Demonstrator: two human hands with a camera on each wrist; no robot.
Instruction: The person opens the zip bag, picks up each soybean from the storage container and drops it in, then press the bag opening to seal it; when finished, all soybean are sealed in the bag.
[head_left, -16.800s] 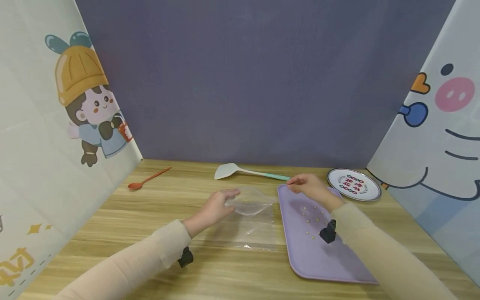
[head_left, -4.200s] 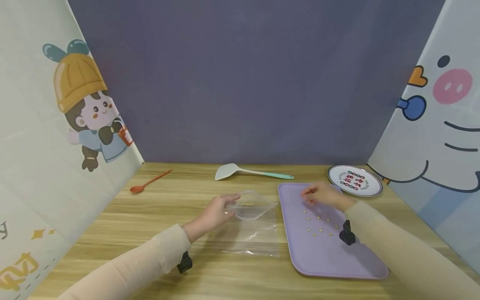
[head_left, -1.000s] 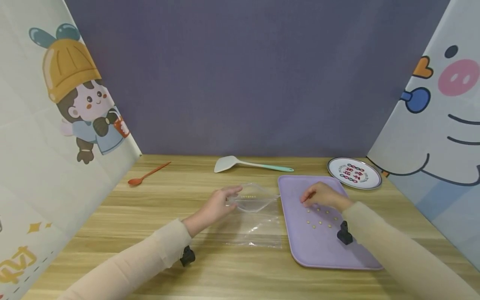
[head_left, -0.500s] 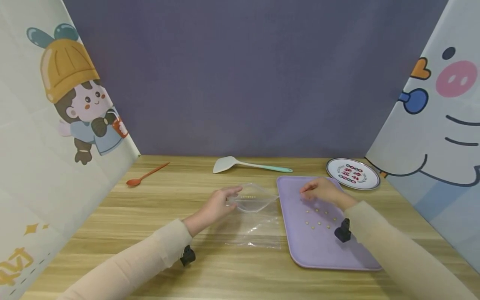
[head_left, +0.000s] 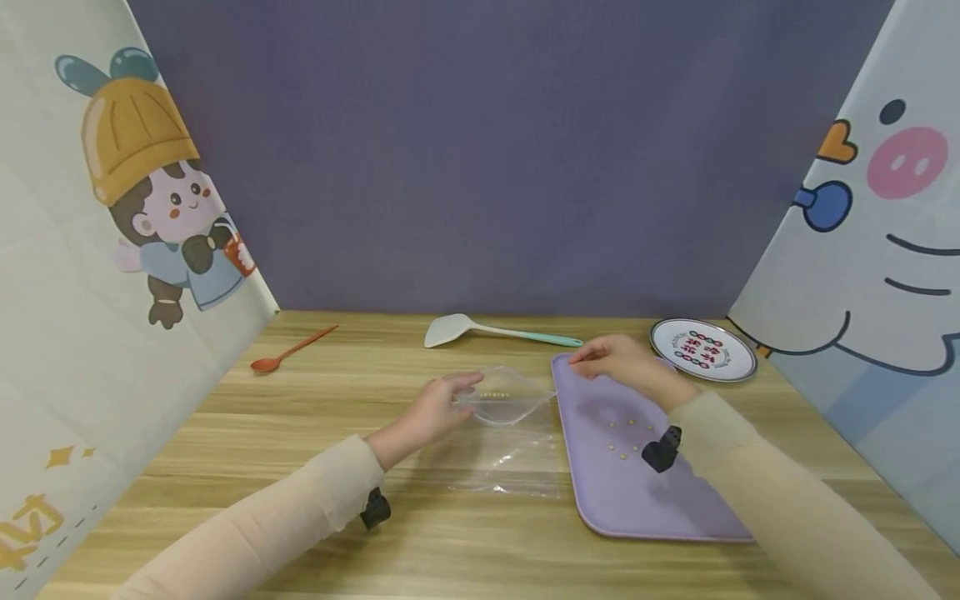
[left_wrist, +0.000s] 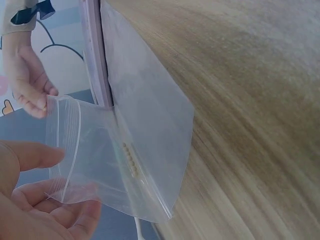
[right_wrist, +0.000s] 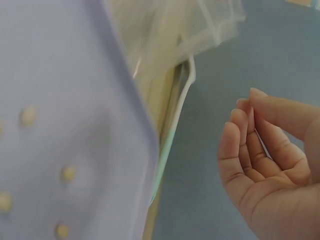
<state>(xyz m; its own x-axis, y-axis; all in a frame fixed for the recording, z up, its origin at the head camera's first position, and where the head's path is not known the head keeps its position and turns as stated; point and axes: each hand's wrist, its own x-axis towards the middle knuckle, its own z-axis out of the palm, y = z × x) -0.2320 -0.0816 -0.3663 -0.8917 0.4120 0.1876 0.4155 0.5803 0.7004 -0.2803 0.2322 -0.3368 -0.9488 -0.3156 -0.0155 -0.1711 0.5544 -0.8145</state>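
Note:
A clear zip-lock bag (head_left: 510,454) lies on the wooden table, its mouth spread. My left hand (head_left: 431,410) holds the mouth's left edge, the thumb (left_wrist: 47,155) apart from the fingers in the left wrist view. Several soybeans (left_wrist: 131,162) sit in a row inside the bag. To its right, a lilac tray (head_left: 637,508) bears loose soybeans (head_left: 623,456). Above the tray's far left corner, my right hand (head_left: 626,367) has thumb and index fingertips (right_wrist: 257,93) pinched together. Any bean between them is hidden.
Behind the bag lies a white spatula (head_left: 450,330) with a mint handle. An orange spoon (head_left: 266,364) rests at the far left. A printed plate (head_left: 703,350) stands beyond the tray. Upright panels (head_left: 480,167) close off the back and sides.
My right hand, over the tray's beans a second ago, has lifted and moved left toward the bag. One bean fewer lies on the tray than 4.2 seconds ago. The left hand stays put.

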